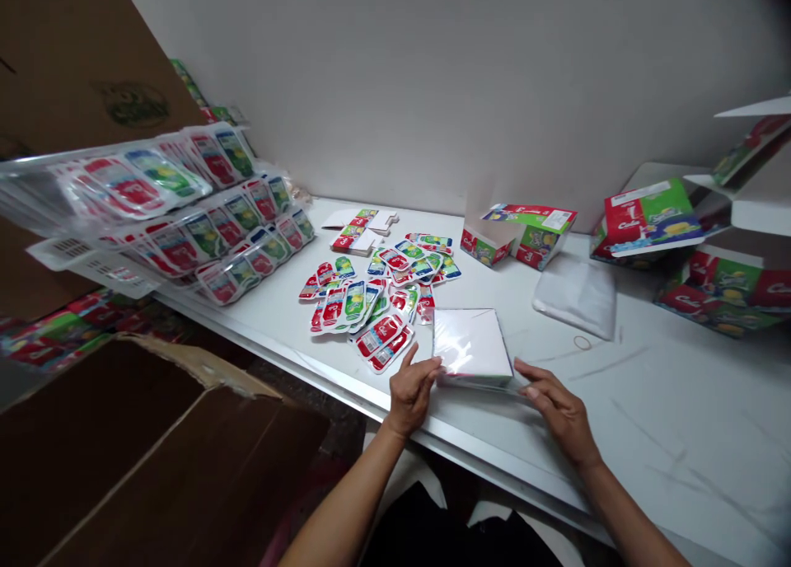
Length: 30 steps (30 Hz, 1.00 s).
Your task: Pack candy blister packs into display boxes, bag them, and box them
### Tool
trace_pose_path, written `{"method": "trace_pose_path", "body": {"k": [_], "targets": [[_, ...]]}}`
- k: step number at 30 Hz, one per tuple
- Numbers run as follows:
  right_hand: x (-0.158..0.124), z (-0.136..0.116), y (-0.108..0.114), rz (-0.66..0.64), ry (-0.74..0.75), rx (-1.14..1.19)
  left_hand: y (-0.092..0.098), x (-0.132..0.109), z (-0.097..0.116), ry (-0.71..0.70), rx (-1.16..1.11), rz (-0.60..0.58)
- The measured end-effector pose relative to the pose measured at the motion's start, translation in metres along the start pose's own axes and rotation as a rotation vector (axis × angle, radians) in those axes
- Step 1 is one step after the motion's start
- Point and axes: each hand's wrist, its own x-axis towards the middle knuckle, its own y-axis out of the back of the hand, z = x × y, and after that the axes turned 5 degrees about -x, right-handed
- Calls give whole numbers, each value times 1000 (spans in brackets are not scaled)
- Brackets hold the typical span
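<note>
A small box [470, 342] with its white side up lies near the table's front edge, inside a shiny clear plastic bag [457, 354]. At its near left corner, my left hand [413, 392] is closed in a pinch on the bag, thumb raised. My right hand [561, 412], off the near right corner, pinches the loose end of the same bag. Just beyond my left hand is a loose pile of red, green and blue can-shaped sachets [355, 303]. To the right of the box lies a stack of clear bags [576, 293].
Clear trays of sachets [185, 229] are stacked at the left, beside a large open cardboard carton [161, 452]. Opened printed boxes [537, 236] stand near the wall, more printed boxes [648, 213] at the right. A flattened box [358, 231] and a rubber band [582, 343] lie on the table.
</note>
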Motion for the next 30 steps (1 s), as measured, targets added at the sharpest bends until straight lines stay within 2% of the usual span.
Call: {"method": "trace_pose_path", "body": {"k": [3,6,12,18,23,26,30], "targets": [[5,-6,3,-82,88,12,-1,4,1,-116,-23,81],[10,-7,5,-140,51,56,-3,7,3,-89,-38,116],[8,3,-7,-14,-115,161,-12,4,9,28,-14,204],[14,7,-15,65,-253,181,-26,3,18,373,-260,443],[19,16,-15,105,-262,177,-30,9,26,501,-319,551],[23,15,-14,90,-285,129,-26,12,27,594,-346,535],[31,9,-15,-28,-388,-3,-25,10,22,747,-393,446]]}}
